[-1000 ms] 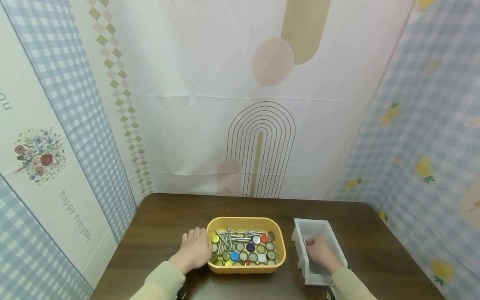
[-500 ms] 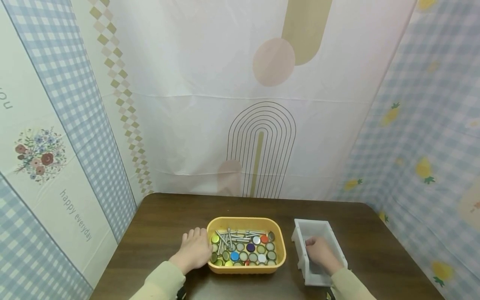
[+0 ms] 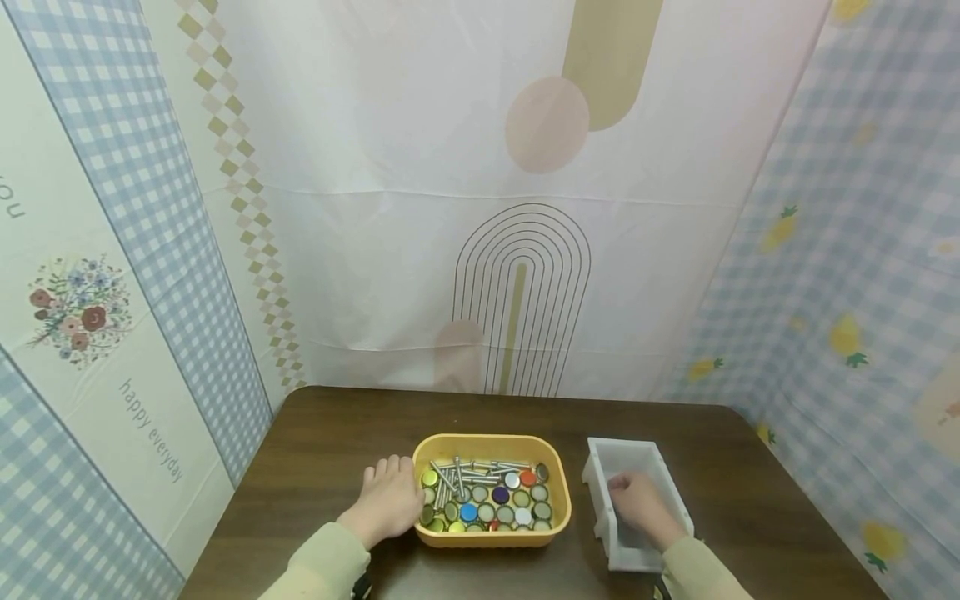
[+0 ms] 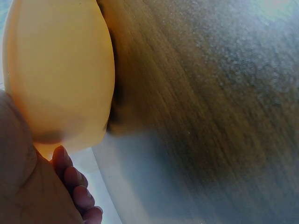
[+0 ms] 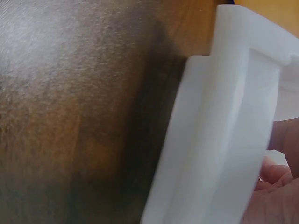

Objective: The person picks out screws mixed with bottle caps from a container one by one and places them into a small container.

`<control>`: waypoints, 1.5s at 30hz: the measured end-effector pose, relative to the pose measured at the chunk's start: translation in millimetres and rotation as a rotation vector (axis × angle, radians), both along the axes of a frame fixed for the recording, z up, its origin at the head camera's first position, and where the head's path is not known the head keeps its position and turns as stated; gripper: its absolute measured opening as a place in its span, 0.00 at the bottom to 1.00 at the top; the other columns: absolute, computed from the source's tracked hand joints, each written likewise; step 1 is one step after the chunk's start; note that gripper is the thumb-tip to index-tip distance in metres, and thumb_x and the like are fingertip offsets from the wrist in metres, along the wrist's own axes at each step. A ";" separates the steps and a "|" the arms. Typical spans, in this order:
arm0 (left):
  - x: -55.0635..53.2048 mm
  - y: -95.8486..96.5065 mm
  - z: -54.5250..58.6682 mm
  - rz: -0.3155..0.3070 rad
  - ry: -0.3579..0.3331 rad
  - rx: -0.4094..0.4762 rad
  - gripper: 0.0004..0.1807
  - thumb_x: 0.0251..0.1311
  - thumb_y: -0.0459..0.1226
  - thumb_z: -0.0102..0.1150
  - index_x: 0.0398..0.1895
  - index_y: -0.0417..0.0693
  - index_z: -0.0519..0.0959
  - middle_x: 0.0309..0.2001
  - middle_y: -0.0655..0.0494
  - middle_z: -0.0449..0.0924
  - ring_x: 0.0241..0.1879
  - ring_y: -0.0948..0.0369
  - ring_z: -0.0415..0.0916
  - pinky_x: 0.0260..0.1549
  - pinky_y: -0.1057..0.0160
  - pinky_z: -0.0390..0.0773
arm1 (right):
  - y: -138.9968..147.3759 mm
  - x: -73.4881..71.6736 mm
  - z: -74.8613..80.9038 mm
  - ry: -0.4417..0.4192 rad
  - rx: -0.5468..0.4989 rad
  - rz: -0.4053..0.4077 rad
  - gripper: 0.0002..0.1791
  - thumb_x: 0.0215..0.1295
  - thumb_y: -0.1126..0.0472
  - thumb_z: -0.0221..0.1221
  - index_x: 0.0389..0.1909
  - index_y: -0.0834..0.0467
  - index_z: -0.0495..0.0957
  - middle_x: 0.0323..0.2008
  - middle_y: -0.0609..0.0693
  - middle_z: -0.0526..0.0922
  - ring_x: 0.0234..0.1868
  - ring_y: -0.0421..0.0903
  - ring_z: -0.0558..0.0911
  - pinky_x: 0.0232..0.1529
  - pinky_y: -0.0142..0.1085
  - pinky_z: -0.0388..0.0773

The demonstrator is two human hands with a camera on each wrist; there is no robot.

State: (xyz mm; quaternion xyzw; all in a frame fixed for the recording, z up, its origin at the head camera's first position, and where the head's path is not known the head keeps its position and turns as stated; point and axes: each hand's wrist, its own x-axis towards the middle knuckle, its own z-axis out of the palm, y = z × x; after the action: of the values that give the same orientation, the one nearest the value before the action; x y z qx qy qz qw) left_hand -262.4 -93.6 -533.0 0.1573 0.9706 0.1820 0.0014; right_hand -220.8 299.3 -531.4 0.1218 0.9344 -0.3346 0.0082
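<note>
A yellow plastic tub (image 3: pixel 491 541) sits roughly midway between the left and right edges of the dark wood-grain surface (image 3: pixel 337 450). Inside it, steel bolts (image 3: pixel 480 478) lie crossed in a loose heap toward the back and left, while bottle caps (image 3: pixel 506 514) spread over the rest, among them a blue cap (image 3: pixel 468 512) and a dark purple cap (image 3: pixel 500 495). A white plastic bin (image 3: pixel 603 502) stands apart from the tub, closer to the right edge of the surface.

The left hand (image 3: pixel 390 500) rests against the left end of the tub, fingers loosely bent at its wall; it seems to steady the tub rather than clamp it. The right hand (image 3: pixel 641 502) is down inside the bin, with fingers bent; its fingertips are mostly hidden, so whether they hold anything cannot be told.

The caps look light, thin and stiff, best pinched by the crimped edge, since a flat face offers little to grip. The bolts should be heavier for their size, smooth and inclined to roll; the middle of the shank looks the surest hold. Both containers appear stiff and not fragile, and their rims seem the natural places to grasp.
</note>
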 end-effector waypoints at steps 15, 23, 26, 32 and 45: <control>-0.7 -10.3 -0.4 0.015 0.019 -0.009 0.12 0.60 0.41 0.52 0.38 0.39 0.69 0.32 0.51 0.61 0.36 0.51 0.59 0.40 0.48 0.59 | -20.6 -20.0 58.8 0.054 -0.168 0.018 0.19 0.68 0.60 0.57 0.53 0.70 0.73 0.47 0.63 0.79 0.42 0.54 0.82 0.37 0.43 0.80; -1.7 -11.9 -1.8 0.011 0.012 0.000 0.13 0.59 0.41 0.52 0.39 0.40 0.69 0.32 0.51 0.60 0.36 0.52 0.58 0.40 0.49 0.58 | -65.0 -34.5 77.2 0.100 -0.106 0.095 0.16 0.65 0.59 0.60 0.50 0.65 0.77 0.39 0.54 0.81 0.37 0.48 0.81 0.35 0.41 0.79; -1.5 -11.8 -1.8 0.009 0.000 -0.002 0.13 0.60 0.41 0.51 0.40 0.39 0.69 0.32 0.51 0.60 0.37 0.52 0.59 0.40 0.48 0.59 | -88.8 -39.8 80.6 0.091 -0.074 0.127 0.15 0.64 0.59 0.61 0.48 0.63 0.78 0.37 0.51 0.80 0.35 0.45 0.80 0.35 0.41 0.78; -0.8 -10.8 1.1 0.001 -0.013 0.005 0.14 0.60 0.41 0.51 0.41 0.39 0.69 0.33 0.51 0.61 0.37 0.51 0.59 0.40 0.47 0.59 | -132.5 -49.2 69.5 0.071 -0.100 0.284 0.13 0.61 0.60 0.64 0.43 0.64 0.79 0.33 0.50 0.80 0.33 0.44 0.79 0.34 0.39 0.78; 3.2 1.4 -1.1 -0.009 0.012 0.029 0.15 0.59 0.42 0.53 0.40 0.39 0.69 0.33 0.51 0.61 0.37 0.52 0.59 0.40 0.47 0.59 | -192.5 -66.4 34.6 0.020 -0.081 0.397 0.20 0.57 0.61 0.65 0.12 0.53 0.66 0.10 0.41 0.62 0.12 0.39 0.61 0.15 0.33 0.59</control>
State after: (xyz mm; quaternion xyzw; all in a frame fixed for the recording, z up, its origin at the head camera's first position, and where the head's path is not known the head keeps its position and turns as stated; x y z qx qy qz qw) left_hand -259.1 -92.2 -534.1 0.1630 0.9671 0.1951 -0.0059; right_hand -287.2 106.8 -496.7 -0.0686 0.9260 -0.3648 0.0694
